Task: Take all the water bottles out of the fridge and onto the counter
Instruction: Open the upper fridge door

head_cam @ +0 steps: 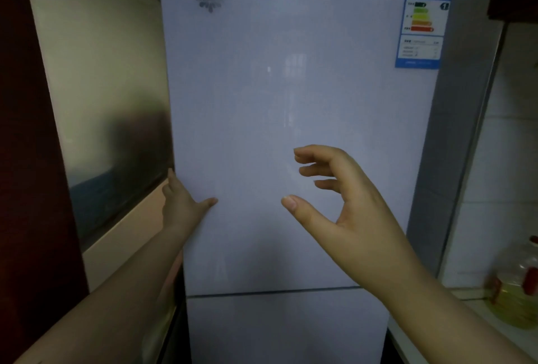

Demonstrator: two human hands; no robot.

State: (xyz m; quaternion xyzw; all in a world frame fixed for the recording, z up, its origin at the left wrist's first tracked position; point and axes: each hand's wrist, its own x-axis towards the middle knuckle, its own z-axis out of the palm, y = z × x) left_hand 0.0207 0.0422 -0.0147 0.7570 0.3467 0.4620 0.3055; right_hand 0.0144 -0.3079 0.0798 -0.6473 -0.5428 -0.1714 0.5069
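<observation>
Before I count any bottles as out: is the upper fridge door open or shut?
Shut. The upper fridge door lies flat, no interior showing. The left hand grips its left edge; the right hand hovers open.

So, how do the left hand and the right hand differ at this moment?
The left hand touches the left edge of the upper fridge door, fingers wrapped around the edge and thumb on the front; the right hand touches nothing and hangs in front of the door. The left hand sits lower and further away; the right hand is nearer the camera, fingers curled and open. Both are bare and hold no object.
</observation>
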